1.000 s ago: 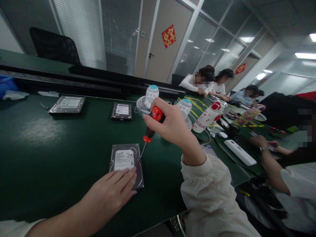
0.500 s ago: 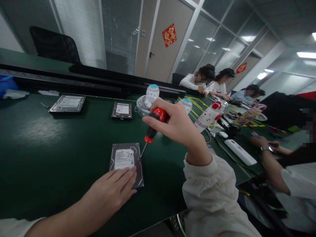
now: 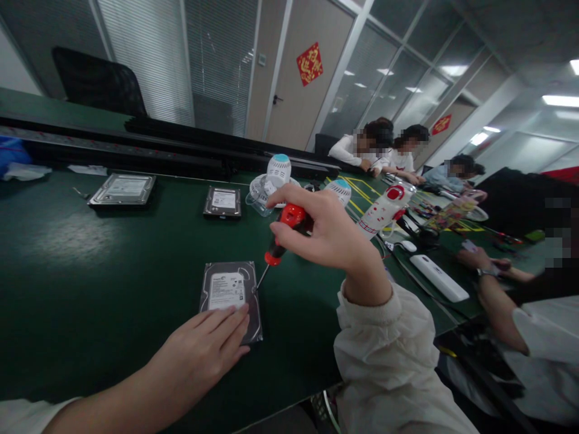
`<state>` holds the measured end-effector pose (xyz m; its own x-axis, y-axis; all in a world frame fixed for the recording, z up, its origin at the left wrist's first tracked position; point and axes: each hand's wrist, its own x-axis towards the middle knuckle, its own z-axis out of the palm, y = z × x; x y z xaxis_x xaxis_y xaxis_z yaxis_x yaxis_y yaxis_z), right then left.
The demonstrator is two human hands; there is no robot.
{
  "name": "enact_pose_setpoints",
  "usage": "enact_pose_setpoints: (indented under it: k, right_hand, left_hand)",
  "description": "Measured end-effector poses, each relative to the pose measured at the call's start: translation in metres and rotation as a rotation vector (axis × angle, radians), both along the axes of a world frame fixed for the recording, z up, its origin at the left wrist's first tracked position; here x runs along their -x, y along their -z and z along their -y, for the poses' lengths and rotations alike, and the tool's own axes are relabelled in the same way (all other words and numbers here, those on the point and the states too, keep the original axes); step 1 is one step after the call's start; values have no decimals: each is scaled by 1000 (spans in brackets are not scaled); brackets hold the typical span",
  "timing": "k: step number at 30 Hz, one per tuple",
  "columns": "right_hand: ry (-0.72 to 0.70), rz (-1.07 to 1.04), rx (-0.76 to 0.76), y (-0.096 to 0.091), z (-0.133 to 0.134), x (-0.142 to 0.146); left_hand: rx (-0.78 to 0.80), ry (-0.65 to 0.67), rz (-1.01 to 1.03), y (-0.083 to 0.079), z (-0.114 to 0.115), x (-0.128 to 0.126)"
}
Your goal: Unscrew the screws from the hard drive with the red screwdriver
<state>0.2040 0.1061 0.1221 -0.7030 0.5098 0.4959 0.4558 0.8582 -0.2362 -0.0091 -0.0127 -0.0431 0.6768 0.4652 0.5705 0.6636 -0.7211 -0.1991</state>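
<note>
This looks like an office doubling as an electronics workshop. Beyond the right hand's (image 3: 319, 232) grip on a screwdriver (image 3: 274, 253) are glass partitions with blinds (image 3: 145, 60) and a door (image 3: 301, 90) bearing a red paper diamond (image 3: 310, 64); far left of it, a mesh-backed chair (image 3: 99, 81). On the green worktop (image 3: 136, 289) lie 3 hard drives (image 3: 227, 289): 1 below the grip, 2 beyond it, leftward. Right of the grip, people (image 3: 344, 149) sit leaning forward; ceiling lights (image 3: 561, 102) glow above.

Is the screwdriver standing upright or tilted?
Tilted: in the view, the screwdriver slants down-left from the right hand to the right side of the hard drive.
</note>
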Motion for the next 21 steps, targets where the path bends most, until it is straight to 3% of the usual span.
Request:
enact_pose_setpoints:
  k: [3,7,14,21]
  right_hand:
    - [-31,18,2,-1,1,0]
    - [60,14,10,-2,2,2]
    - [-101,-8,-32,2,-1,1]
    - [13,-20,45,0,-2,0]
  left_hand:
    - [21,0,-1,1,1,1]
    - [6,-8,8,2,1,1]
    - [-7,-7,34,1,0,-3]
    - [-17,-6,47,1,-1,-3]
